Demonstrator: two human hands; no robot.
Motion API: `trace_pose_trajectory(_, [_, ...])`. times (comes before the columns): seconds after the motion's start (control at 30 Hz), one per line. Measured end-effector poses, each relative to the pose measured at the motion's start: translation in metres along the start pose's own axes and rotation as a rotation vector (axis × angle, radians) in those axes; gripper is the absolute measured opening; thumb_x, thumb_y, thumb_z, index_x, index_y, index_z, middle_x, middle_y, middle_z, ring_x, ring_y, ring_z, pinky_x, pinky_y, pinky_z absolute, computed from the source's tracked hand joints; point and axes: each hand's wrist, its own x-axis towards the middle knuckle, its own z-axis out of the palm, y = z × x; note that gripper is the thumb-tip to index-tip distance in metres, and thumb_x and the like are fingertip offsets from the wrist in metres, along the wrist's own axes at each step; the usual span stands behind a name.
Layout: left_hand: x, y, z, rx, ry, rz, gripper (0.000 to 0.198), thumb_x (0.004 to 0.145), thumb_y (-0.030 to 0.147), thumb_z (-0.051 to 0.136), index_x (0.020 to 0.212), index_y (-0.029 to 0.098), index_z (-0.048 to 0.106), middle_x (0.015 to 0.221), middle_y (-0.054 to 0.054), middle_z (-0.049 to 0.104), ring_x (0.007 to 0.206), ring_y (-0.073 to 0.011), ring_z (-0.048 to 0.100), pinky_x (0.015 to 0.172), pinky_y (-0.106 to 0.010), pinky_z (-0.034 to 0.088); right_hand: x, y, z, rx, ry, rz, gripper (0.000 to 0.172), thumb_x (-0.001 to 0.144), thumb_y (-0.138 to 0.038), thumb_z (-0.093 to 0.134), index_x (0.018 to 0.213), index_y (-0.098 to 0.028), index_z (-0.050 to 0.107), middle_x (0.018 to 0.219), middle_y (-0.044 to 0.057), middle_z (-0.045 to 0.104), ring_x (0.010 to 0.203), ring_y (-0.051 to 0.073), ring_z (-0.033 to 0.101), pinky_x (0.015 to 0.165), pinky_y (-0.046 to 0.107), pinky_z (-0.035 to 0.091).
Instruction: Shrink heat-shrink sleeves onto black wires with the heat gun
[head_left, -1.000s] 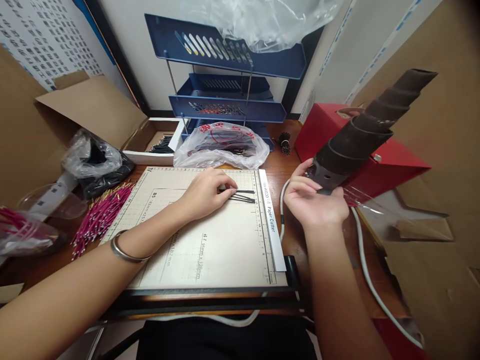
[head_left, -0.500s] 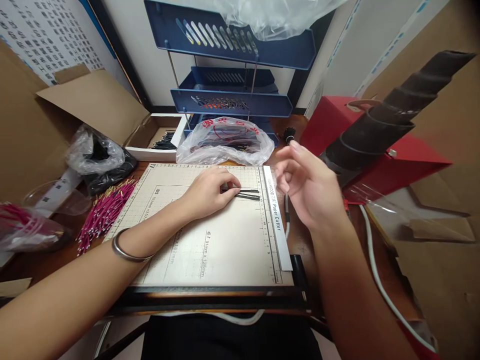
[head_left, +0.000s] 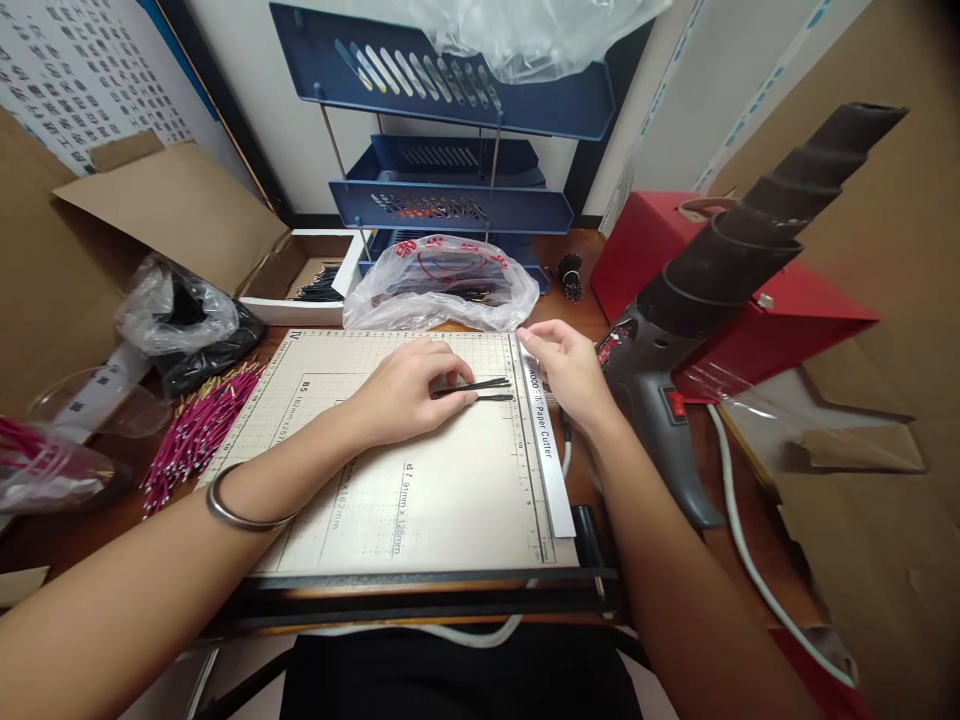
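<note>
My left hand (head_left: 412, 390) rests on the cream board of the paper cutter (head_left: 442, 500), thumb and fingers closed on thin black strands (head_left: 491, 390). The strands' free ends point right, toward the white metal strip (head_left: 551, 460) along the board's right edge. At the top of that strip is my right hand (head_left: 562, 365), its thumb and forefinger pinched together. Anything between those fingertips is too small to make out.
A clear plastic bag (head_left: 442, 285) and blue shelf rack (head_left: 450, 205) stand behind the board. Magenta strands (head_left: 199, 435) lie left. To the right are a heat gun (head_left: 667, 340), a red box (head_left: 810, 310) and a white cable (head_left: 739, 510).
My right hand has moved left and down from beside the cutter to the top of the white strip, its fingers coming together. The whole view has shifted slightly.
</note>
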Motion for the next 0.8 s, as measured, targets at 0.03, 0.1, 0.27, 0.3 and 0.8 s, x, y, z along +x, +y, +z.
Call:
trace_pose_trajectory(0.03, [0.0,0.0,-0.001,0.0,-0.005,-0.001,0.022,0.099,0.039,0.072,0.103,0.019,0.081,0.094,-0.006,0.075,0.091,-0.0238,0.068,0.088,-0.038,0.048,-0.002,0.003,0.0,-0.011,0.014,0.012,0.047,0.077,-0.06,0.085,0.092,-0.021,0.063,0.063,-0.006,0.046,0.057,0.009,0.036,0.054,0.027,0.025])
trace_pose_trajectory(0.1, [0.0,0.0,-0.001,0.003,-0.02,-0.014,0.023,0.098,0.04,0.073,0.104,0.02,0.081,0.096,-0.006,0.076,0.094,-0.0241,0.069,0.089,-0.038,0.049,-0.006,0.006,-0.001,-0.027,0.028,0.04,0.048,0.077,-0.06,0.085,0.096,-0.021,0.063,0.066,-0.005,0.05,0.058,0.01,0.039,0.055,0.027,0.027])
trace_pose_trajectory(0.27, [0.001,0.007,0.0,0.046,-0.042,-0.146,0.019,0.095,0.04,0.073,0.093,0.021,0.078,0.085,-0.004,0.076,0.085,-0.0226,0.067,0.083,-0.036,0.045,-0.018,0.001,0.0,-0.108,0.02,0.11,0.039,0.079,-0.049,0.08,0.101,-0.02,0.065,0.059,-0.007,0.045,0.055,0.011,0.035,0.054,0.026,0.025])
trace_pose_trajectory(0.3, [0.001,0.01,0.0,0.066,-0.046,-0.19,0.021,0.095,0.04,0.072,0.088,0.021,0.076,0.081,-0.003,0.074,0.082,-0.0222,0.065,0.08,-0.035,0.043,-0.02,-0.001,0.0,-0.12,0.016,0.121,0.037,0.079,-0.047,0.08,0.1,-0.02,0.065,0.058,-0.007,0.043,0.054,0.01,0.034,0.053,0.026,0.024])
trace_pose_trajectory(0.8, [-0.001,0.032,0.002,0.134,-0.123,-0.236,0.034,0.095,0.039,0.062,0.068,0.02,0.061,0.062,0.0,0.065,0.065,-0.0184,0.057,0.081,-0.039,0.038,-0.026,-0.008,0.006,-0.255,0.032,0.055,0.019,0.082,-0.033,0.081,0.084,-0.019,0.067,0.053,-0.011,0.032,0.053,0.009,0.028,0.055,0.03,0.018])
